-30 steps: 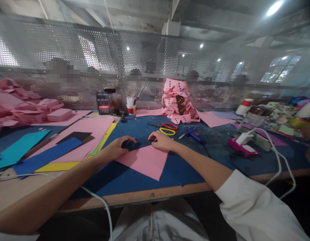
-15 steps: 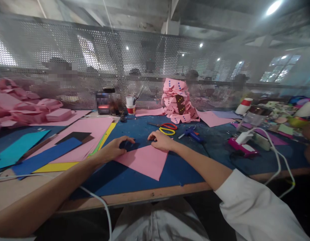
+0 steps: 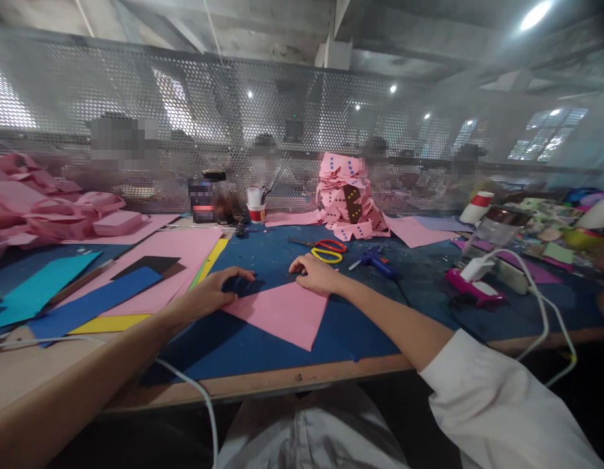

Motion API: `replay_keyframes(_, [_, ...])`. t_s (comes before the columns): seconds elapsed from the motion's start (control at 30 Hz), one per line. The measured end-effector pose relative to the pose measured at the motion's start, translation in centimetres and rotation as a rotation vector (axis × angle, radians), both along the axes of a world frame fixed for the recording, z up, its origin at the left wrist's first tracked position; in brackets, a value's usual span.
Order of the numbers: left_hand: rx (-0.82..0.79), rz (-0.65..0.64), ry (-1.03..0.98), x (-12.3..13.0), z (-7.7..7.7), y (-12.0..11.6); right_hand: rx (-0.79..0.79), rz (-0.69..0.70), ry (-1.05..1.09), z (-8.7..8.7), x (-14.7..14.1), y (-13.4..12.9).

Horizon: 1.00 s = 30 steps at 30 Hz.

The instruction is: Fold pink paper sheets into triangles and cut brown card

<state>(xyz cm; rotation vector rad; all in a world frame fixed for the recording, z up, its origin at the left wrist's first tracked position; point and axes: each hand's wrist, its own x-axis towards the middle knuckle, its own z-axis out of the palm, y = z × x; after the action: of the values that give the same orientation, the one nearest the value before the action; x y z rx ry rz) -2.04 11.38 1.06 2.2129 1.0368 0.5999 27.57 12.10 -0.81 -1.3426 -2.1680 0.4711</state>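
A folded-looking pink sheet [image 3: 287,316], apparently paper or thin foam, lies on the blue table mat in front of me, one corner pointing towards me. At its left corner is my left hand [image 3: 219,292], the thumb by the corner and the fingers spread and arched over the mat. My right hand [image 3: 315,273] rests on the far right edge of the sheet with its fingers curled down onto it. Just beyond the right hand lie scissors [image 3: 327,255] with red and yellow handles. A blue glue gun [image 3: 375,260] is to their right.
Left of me are stacked pink sheets [image 3: 185,251] under blue [image 3: 99,303] and black strips. A tall pile of dotted pink pieces [image 3: 345,202] stands at the back. To the right are a magenta power strip [image 3: 472,290] and a white cable [image 3: 546,306]. Perforated mesh closes the far side.
My left hand has drawn slightly to the left, its fingertips a little further from the right hand. The right hand and the pink sheet stay almost where they were.
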Motion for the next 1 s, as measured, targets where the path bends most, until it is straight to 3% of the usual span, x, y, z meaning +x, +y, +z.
replay_keyframes(0.27, [-0.003, 0.025, -0.028, -0.7, -0.6, 0.3, -0.011, 0.004, -0.006, 0.2, 0.1, -0.1])
replay_keyframes(0.6, [-0.044, 0.038, 0.042, -1.5, 0.9, -0.7, -0.034, -0.006, -0.008, 0.7, 0.0, -0.5])
replay_keyframes(1.0, [-0.047, 0.066, -0.072, -2.7, -0.7, -0.3, -0.044, -0.009, -0.010, 0.8, 0.0, -0.6])
